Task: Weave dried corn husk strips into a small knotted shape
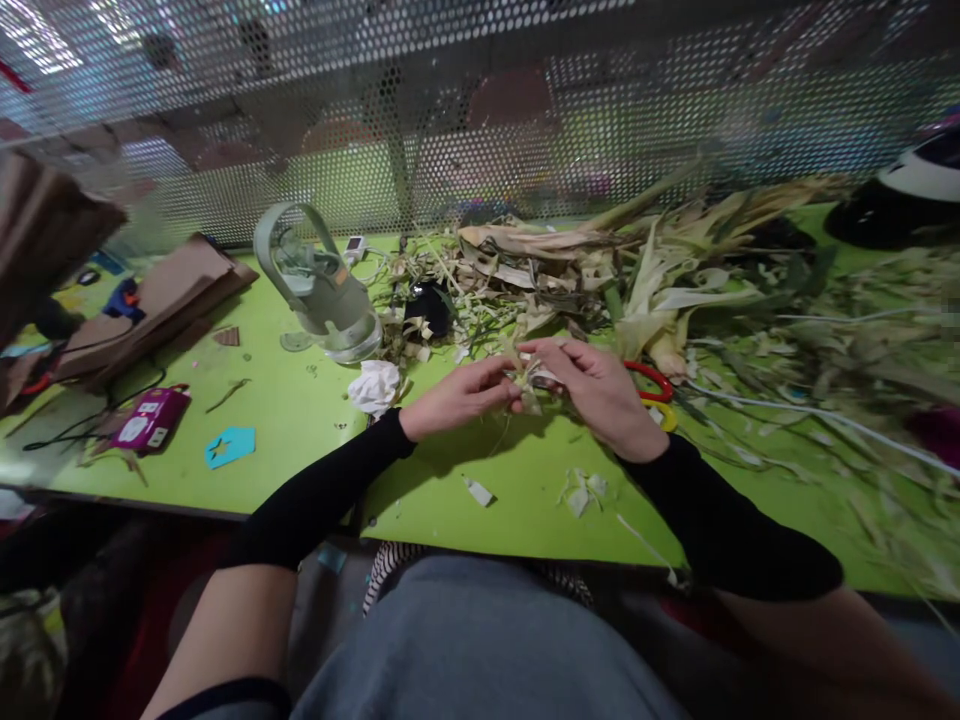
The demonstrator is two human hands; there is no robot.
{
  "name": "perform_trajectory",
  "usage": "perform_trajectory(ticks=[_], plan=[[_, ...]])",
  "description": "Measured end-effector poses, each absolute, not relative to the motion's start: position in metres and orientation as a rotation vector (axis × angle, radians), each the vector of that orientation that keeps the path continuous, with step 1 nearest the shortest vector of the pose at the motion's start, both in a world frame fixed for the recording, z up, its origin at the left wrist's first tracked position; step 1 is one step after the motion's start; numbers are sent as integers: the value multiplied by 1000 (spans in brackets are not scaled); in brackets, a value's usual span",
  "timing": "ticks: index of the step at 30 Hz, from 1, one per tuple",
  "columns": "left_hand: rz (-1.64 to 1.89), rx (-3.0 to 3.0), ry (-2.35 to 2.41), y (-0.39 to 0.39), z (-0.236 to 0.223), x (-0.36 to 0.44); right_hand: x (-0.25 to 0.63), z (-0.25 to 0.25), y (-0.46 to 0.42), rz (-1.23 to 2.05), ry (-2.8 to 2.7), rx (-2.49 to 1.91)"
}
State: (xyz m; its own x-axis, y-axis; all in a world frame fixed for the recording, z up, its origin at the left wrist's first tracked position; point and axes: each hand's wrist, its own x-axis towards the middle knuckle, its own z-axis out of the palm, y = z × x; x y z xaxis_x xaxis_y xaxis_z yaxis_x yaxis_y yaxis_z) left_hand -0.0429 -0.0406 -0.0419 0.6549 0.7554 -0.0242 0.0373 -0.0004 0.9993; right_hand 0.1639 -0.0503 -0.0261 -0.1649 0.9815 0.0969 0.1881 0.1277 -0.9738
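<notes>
Both hands meet over the green table (442,490) around a small bundle of pale corn husk strips (531,398). My left hand (469,393) pinches the bundle from the left, fingertips closed. From the right, my right hand (596,395) grips the same bundle, its fingers curled and partly hiding it. Beside the right wrist lie red and yellow handles (651,382), perhaps of scissors. Pale husk scraps (478,490) rest on the table below the hands. Long dried husks and leaves (667,290) are heaped behind them.
A clear bottle (349,320) with a looped handle stands left of crumpled white tissue's far side. That tissue (374,387) sits near my left wrist. Further left are a purple box (150,418), a blue paper piece (230,447) and brown cardboard (169,300). Perforated metal (360,150) borders the back.
</notes>
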Motion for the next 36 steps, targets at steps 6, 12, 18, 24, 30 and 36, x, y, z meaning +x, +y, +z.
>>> perform_trajectory(ticks=[6,12,18,24,30,36], plan=[[695,1378,639,-38,-41,-46,170,-28,-44,1002,-1387,-1201],[716,1389,676,-39,-42,-47,174,-27,-42,1012,-1342,-1191],[704,1417,674,-40,-45,-45,173,-25,-41,1000,-1325,-1209],[714,1409,694,-42,-43,-45,170,-27,-47,1034,-1552,-1261],[766,1373,668,-42,-45,-44,171,-27,-47,1324,-1730,-1227],[692,1395,641,-42,-45,-45,168,-20,-50,1312,-1556,-1173]])
